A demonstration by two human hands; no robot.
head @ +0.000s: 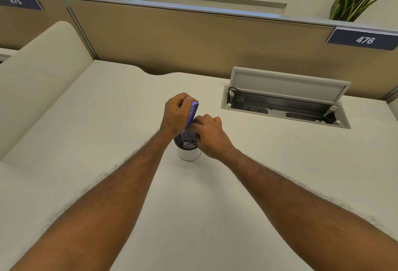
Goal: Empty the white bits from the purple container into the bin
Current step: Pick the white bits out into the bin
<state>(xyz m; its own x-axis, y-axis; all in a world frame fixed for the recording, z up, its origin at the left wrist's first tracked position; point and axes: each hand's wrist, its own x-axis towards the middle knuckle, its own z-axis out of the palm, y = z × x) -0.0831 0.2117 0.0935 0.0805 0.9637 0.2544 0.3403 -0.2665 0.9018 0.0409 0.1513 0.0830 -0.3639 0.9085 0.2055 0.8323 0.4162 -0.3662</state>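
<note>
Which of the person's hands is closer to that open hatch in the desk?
The right hand. It sits at the bin, on the side toward the cable hatch. The left hand grips the purple container on the bin's far side from the hatch.

A: Where is your bin (189, 154) sitting?

B: It is standing on the desk (107, 120), straight ahead of you, between your two forearms.

A: And the container (192, 114)?

B: It is hanging tilted just above the bin's mouth. Your left hand (174, 114) is gripping it from the left; your right hand (208, 133) is touching its lower end from the right.

A: The bits (189, 143)?

B: Some are lying inside the bin.

A: What else?

B: A cable hatch (286, 103) is lying open behind and to the right, and the partition (193, 42) is running behind the desk.
</note>
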